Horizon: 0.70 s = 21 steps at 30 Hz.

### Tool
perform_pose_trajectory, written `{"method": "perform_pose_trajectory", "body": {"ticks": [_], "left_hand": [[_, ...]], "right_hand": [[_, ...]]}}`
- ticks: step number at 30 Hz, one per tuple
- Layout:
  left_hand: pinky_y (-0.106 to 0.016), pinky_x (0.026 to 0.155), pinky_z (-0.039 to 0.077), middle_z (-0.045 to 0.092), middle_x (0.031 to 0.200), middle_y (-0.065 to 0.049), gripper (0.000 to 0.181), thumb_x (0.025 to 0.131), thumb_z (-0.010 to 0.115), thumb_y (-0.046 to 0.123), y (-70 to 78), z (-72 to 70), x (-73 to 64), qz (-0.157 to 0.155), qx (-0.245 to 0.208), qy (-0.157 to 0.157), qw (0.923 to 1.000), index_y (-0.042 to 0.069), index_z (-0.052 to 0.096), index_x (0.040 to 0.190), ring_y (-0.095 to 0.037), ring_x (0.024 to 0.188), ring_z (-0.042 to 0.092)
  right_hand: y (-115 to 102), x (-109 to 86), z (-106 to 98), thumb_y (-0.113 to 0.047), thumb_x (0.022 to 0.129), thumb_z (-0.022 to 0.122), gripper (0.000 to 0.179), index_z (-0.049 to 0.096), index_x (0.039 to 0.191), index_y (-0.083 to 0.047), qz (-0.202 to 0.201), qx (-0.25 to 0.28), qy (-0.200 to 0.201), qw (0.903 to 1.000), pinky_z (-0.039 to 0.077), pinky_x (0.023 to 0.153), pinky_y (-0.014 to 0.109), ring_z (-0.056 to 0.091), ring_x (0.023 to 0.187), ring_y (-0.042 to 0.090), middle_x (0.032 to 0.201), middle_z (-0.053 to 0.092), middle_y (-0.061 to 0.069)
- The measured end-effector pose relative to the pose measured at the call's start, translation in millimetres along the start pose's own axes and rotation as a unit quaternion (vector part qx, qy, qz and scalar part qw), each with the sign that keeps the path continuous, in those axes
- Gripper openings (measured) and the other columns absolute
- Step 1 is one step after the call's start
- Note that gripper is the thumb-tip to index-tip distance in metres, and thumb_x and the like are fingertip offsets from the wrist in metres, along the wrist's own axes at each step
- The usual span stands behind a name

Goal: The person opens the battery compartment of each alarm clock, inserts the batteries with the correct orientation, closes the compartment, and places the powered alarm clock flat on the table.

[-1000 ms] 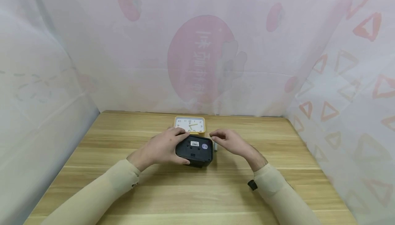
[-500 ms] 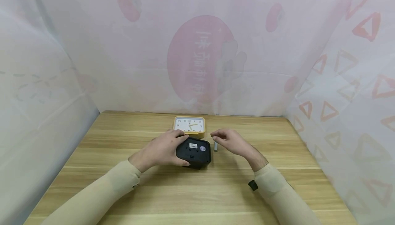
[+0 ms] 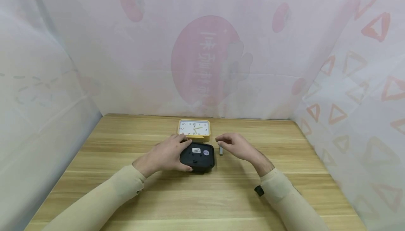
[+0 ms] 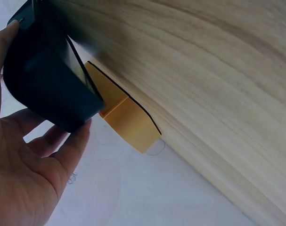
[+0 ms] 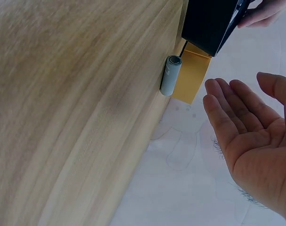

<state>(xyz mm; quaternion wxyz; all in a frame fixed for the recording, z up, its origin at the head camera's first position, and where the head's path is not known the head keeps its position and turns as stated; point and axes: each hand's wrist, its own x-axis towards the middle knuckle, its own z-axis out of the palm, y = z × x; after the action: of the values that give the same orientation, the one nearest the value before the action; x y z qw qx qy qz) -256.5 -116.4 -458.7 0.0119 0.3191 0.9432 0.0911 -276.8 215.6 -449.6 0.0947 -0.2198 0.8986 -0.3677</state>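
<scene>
My left hand (image 3: pixel 164 155) grips a black box-shaped clock (image 3: pixel 197 156) by its left end, thumb on the near side and fingers on the far side. Its back faces up, with a white barcode label and a round sticker. In the left wrist view, a pale surface shows inside the rim of the black clock (image 4: pixel 48 70), on the side toward the table. To the right, a grey cylindrical battery (image 5: pixel 171 75) lies on the table, apart from the clock. My right hand (image 3: pixel 235 146) hovers over the battery, its fingers loosely bent and holding nothing.
A yellow-framed clock (image 3: pixel 194 128) with a white dial lies face up just behind the black one. The wooden table (image 3: pixel 202 203) reaches back to a printed cloth wall (image 3: pixel 142 94), with more cloth at both sides.
The black clock has shifted slightly left and turned a little in my left hand, uncovering more of the battery. My right hand has stayed nearly still.
</scene>
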Motion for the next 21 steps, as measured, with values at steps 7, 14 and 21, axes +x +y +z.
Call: {"method": "perform_pose_trajectory", "body": {"ticks": [7, 14, 21], "left_hand": [[-0.054, 0.118, 0.065, 0.068, 0.156, -0.018, 0.11, 0.088, 0.098, 0.069, 5.0, 3.4, -1.6, -0.012, -0.007, -0.017, 0.9997, 0.001, 0.062, 0.167, -0.034, 0.138, 0.067], [-0.056, 0.119, 0.064, 0.068, 0.155, -0.018, 0.112, 0.089, 0.096, 0.073, 2.9, 6.7, -4.2, -0.009, -0.013, -0.024, 0.9996, 0.002, 0.06, 0.168, -0.035, 0.136, 0.068], [-0.058, 0.13, 0.058, 0.064, 0.17, -0.013, 0.089, 0.106, 0.077, 0.073, -18.9, -2.1, -7.0, 0.083, 0.018, -0.036, 0.9958, 0.011, 0.064, 0.168, -0.037, 0.157, 0.063]], "right_hand": [[-3, 0.0, 2, -0.022, 0.123, 0.063, 0.037, 0.077, 0.151, -0.001, 0.001, -0.001, -0.004, 1.0, 0.064, 0.122, 0.059, 0.077, 0.143, 0.039, 0.153, 0.079, 0.02], [-2, 1.0, 4, -0.021, 0.123, 0.063, 0.038, 0.076, 0.151, 0.001, -0.001, -0.003, -0.007, 1.0, 0.063, 0.123, 0.06, 0.077, 0.143, 0.039, 0.153, 0.079, 0.02], [-5, 1.4, 6, -0.019, 0.122, 0.065, 0.037, 0.076, 0.15, 0.002, -0.003, -0.013, -0.01, 0.9999, 0.062, 0.125, 0.058, 0.077, 0.142, 0.038, 0.151, 0.08, 0.02]]}}
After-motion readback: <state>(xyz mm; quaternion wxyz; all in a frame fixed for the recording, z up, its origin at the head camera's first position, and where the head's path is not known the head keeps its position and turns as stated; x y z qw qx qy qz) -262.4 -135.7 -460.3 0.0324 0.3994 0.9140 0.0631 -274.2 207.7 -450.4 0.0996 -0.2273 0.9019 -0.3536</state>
